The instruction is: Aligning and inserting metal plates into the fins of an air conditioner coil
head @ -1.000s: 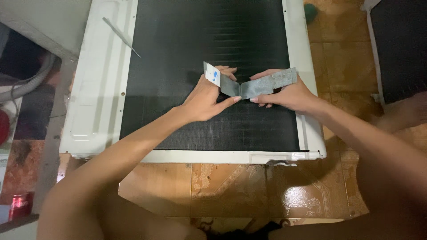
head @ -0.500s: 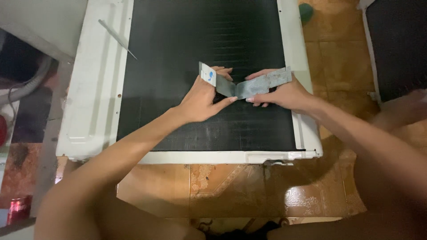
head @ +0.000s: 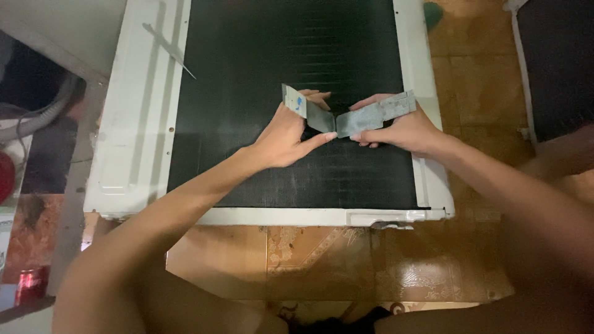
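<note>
Nearest lies patterned brown floor tile (head: 322,247). Above it, both hands meet over the dark finned coil (head: 260,80) of a white-framed air conditioner unit (head: 133,124). The left hand (head: 288,133) and right hand (head: 402,130) each pinch an end of a bent grey metal strip (head: 346,114) — creased between them. Farther off — a thin blade (head: 168,49) rests on the frame.

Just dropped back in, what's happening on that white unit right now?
A person holds a bent grey metal strip in both bare hands over the dark finned grille of a white appliance casing lying on the tiled floor. The left hand grips the strip's left half, the right hand its right half, with the fold between them. A thin metal tool lies on the casing's left edge.
</note>
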